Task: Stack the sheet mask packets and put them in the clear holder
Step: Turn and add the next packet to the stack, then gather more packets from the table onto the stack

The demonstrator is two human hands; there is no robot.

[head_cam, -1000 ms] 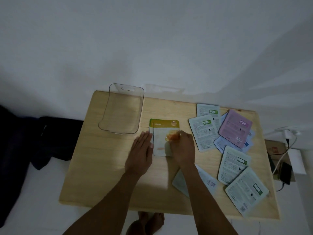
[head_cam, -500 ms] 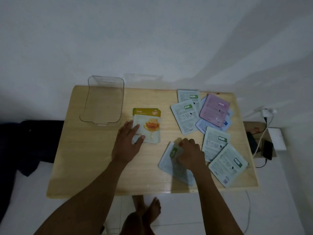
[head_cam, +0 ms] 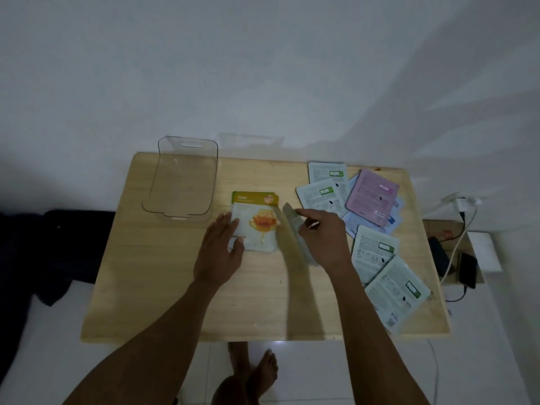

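A honey sheet mask packet (head_cam: 258, 222) with a yellow-green top lies face up at the middle of the wooden table (head_cam: 163, 282). My left hand (head_cam: 219, 252) rests flat on its lower left corner, fingers spread. My right hand (head_cam: 324, 241) grips a pale green packet (head_cam: 293, 226), lifted on edge and tilted, just right of the honey packet. The clear holder (head_cam: 182, 182) stands at the table's back left with nothing in it. Several more packets lie scattered on the right, among them a pink packet (head_cam: 372, 197) and white-green packets (head_cam: 321, 195).
A white wall rises right behind the table. A phone (head_cam: 467, 270), a charger and cables (head_cam: 458, 211) lie on a low surface to the right. Dark cloth (head_cam: 58, 247) is bundled at the left. My bare feet (head_cam: 251, 372) show below the table's front edge.
My right hand has picked the pale green packet off the front of the table and carried it up and left, beside the honey packet. My left hand stayed on the honey packet.
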